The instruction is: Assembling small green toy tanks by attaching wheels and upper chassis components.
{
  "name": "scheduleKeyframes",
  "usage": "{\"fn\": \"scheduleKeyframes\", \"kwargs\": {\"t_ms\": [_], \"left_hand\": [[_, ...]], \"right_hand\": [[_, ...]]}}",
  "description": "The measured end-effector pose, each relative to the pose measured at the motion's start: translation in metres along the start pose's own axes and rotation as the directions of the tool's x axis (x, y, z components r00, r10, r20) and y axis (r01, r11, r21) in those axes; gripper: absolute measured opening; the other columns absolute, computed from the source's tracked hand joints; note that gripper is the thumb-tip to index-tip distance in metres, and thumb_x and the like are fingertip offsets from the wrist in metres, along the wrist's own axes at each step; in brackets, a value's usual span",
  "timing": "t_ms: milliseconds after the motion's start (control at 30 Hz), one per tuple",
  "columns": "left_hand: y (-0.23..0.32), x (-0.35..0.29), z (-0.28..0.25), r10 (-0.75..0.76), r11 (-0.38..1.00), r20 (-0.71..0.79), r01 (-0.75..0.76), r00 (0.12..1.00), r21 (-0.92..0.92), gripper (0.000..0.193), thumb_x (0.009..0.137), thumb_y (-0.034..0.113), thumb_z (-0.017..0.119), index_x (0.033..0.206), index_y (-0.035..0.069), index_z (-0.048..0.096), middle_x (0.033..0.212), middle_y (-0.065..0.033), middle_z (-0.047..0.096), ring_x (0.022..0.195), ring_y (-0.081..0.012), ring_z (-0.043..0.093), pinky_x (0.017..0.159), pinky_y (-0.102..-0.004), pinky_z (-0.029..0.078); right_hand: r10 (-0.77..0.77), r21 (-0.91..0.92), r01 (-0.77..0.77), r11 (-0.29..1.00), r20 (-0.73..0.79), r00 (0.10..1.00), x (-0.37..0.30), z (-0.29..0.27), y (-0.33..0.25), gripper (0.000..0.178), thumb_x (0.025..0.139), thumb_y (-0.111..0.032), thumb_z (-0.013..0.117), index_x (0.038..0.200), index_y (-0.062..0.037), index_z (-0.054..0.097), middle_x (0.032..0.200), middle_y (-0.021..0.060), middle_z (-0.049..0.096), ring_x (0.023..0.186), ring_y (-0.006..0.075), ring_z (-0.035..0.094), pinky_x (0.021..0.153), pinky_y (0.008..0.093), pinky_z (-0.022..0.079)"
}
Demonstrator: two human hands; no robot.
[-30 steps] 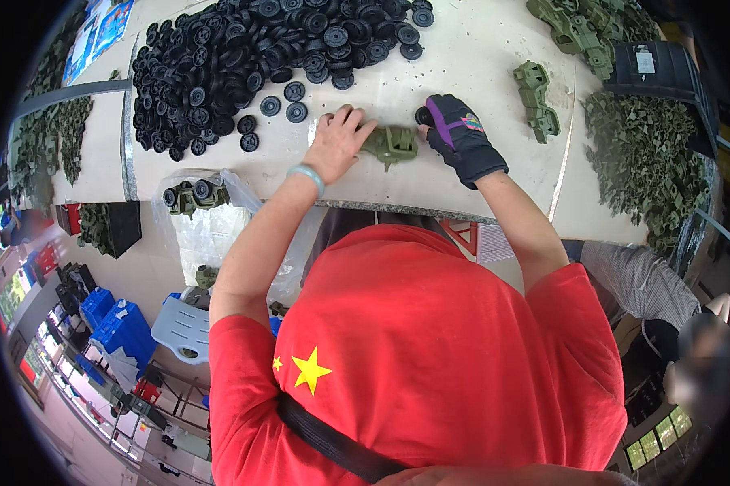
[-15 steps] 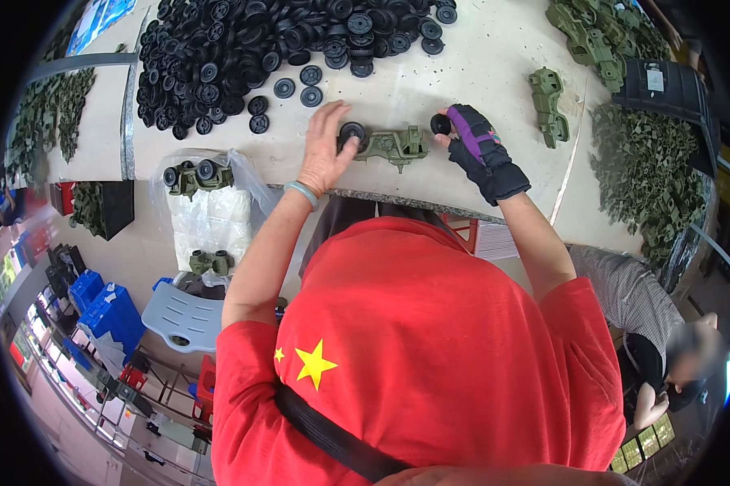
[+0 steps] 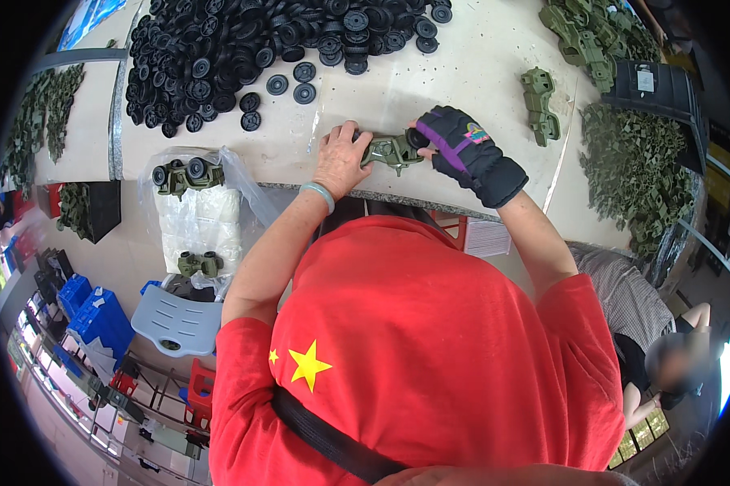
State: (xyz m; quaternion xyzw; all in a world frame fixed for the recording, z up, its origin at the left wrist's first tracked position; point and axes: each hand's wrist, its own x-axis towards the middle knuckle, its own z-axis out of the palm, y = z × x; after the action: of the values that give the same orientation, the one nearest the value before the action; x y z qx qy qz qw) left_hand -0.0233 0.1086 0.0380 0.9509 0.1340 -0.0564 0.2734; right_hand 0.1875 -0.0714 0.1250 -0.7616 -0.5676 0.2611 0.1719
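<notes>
A green plastic toy vehicle body lies on the table near its front edge, between my two hands. My bare left hand, with a bracelet at the wrist, is closed round the body's left end. Its fingers mostly cover the wheel there. In a black and purple fingerless glove, my right hand pinches a black toy wheel against the right end of the body. Whether that wheel is seated on the body I cannot tell.
A big heap of black wheels fills the table's far left, with several loose wheels nearer. Green bodies lie to the right, beside a pile of small green parts. Left of me, a wheeled body sits on plastic-wrapped packs. Another person is at right.
My right hand has moved left, bringing its wheel against the body's right end. My left hand has closed further over the left end and its wheel.
</notes>
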Motion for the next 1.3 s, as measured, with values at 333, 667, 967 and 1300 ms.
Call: {"fn": "scheduleKeyframes", "kwargs": {"t_ms": [333,667,967,1300], "left_hand": [[0.008,-0.005,0.006,-0.024,1.0,-0.071,0.026,0.997,0.016,0.055,0.073,0.026,0.088,0.122,0.018,0.065,0.13,-0.011,0.054,0.118,-0.0357,0.059,0.098,-0.0527,0.049],[0.007,-0.008,0.016,0.021,0.999,-0.101,-0.018,0.995,0.036,0.055,0.074,0.031,0.09,0.122,0.022,0.064,0.133,-0.0119,0.054,0.118,-0.0351,0.058,0.095,-0.0517,0.046],[0.007,-0.007,0.017,0.036,0.997,-0.093,-0.03,0.995,0.065,0.053,0.076,0.033,0.087,0.123,0.019,0.065,0.133,-0.0106,0.053,0.119,-0.0333,0.056,0.094,-0.0493,0.045],[0.001,-0.002,0.021,0.039,0.998,-0.109,-0.033,0.993,0.059,0.053,0.076,0.032,0.087,0.123,0.019,0.066,0.133,-0.0115,0.055,0.121,-0.034,0.057,0.093,-0.0504,0.046]], "right_hand": [[0.014,-0.039,-0.011,0.999,0.078,0.997,0.0,0.018,0.001,0.048,0.082,-0.02,0.083,0.126,-0.0069,0.068,0.105,0.0132,0.07,0.102,0.037,0.066,0.09,0.0475,0.053],[0.254,0.231,-0.202,0.952,-0.225,0.941,0.044,0.054,0.013,0.027,0.087,-0.007,0.066,0.114,-0.0035,0.065,0.105,0.0184,0.069,0.092,0.0378,0.069,0.085,0.0444,0.056],[-0.121,-0.072,0.119,0.99,-0.013,0.993,0.058,0.054,0.006,0.031,0.076,-0.012,0.072,0.105,-0.0045,0.063,0.1,0.019,0.067,0.098,0.0409,0.065,0.086,0.0504,0.053],[-0.13,-0.069,0.149,0.986,0.222,0.966,0.079,0.053,0.015,0.043,0.078,-0.017,0.075,0.117,-0.0018,0.066,0.112,0.0196,0.069,0.106,0.0418,0.065,0.092,0.0502,0.054]]}}
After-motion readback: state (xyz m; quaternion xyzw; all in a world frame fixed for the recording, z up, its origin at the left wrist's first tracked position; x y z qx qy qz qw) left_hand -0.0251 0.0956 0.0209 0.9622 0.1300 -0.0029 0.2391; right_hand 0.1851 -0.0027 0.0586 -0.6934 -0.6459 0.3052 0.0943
